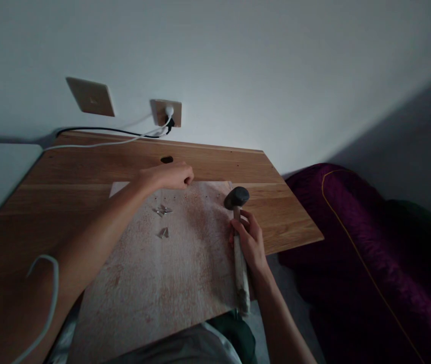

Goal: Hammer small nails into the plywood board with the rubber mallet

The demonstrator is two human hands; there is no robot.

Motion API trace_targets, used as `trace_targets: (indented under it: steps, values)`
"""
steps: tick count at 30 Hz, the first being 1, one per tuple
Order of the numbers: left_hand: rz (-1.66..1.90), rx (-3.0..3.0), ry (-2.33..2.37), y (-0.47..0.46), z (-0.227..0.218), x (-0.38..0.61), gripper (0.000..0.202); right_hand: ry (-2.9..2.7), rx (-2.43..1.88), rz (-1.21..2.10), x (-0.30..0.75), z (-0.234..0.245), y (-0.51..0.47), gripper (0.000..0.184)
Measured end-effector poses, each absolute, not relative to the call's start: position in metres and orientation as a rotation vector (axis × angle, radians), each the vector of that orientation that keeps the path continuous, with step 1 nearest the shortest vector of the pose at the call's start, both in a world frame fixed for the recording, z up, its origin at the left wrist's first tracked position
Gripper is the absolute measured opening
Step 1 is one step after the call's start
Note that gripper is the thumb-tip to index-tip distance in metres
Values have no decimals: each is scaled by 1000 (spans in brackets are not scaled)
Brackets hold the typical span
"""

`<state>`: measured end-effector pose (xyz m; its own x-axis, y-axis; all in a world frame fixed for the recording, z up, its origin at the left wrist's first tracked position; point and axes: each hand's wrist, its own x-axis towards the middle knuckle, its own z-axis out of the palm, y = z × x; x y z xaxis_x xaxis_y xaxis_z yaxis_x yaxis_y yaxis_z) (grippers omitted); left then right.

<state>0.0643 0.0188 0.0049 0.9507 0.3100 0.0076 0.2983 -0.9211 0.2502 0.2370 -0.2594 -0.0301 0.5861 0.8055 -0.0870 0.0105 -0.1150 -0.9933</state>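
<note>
My right hand (251, 242) is wrapped round the wooden handle of a mallet (237, 197) with a dark, rounded head. The head points away from me over the right edge of a pale, worn board (151, 273). At the board's far edge, my left hand (173, 176) has its fingers curled closed; whatever they may hold is hidden. Small shiny pieces (162, 210) lie in a group on the board, with a few more nearer to me. Their exact kind is too small to tell. A row of tiny dark marks runs across the board near my left hand.
Beneath the board is a wooden table (287, 217) with a dark cable hole (166, 160). A wall socket (168, 112) holds plugs, and cables (105, 145) trail left along the table's back. Purple fabric (325, 242) covers something on the right. A white cord (52, 298) crosses my left arm.
</note>
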Motion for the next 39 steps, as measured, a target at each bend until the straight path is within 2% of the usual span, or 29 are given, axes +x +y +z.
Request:
trace_targets:
  steps: [12, 20, 27, 39]
  values:
    - [-40, 2821, 542, 25, 11, 56, 20, -688, -1571, 817, 234, -22, -259, 53]
    - [114, 2757, 481, 35, 12, 42, 20, -733, -1554, 795, 237, -27, -261, 44]
    - [111, 2711, 502, 28, 17, 47, 20, -726, -1558, 786, 237, -29, -261, 46]
    - [294, 2801, 426, 13, -2, 71, 22, -709, -1574, 780, 236, -27, -261, 46]
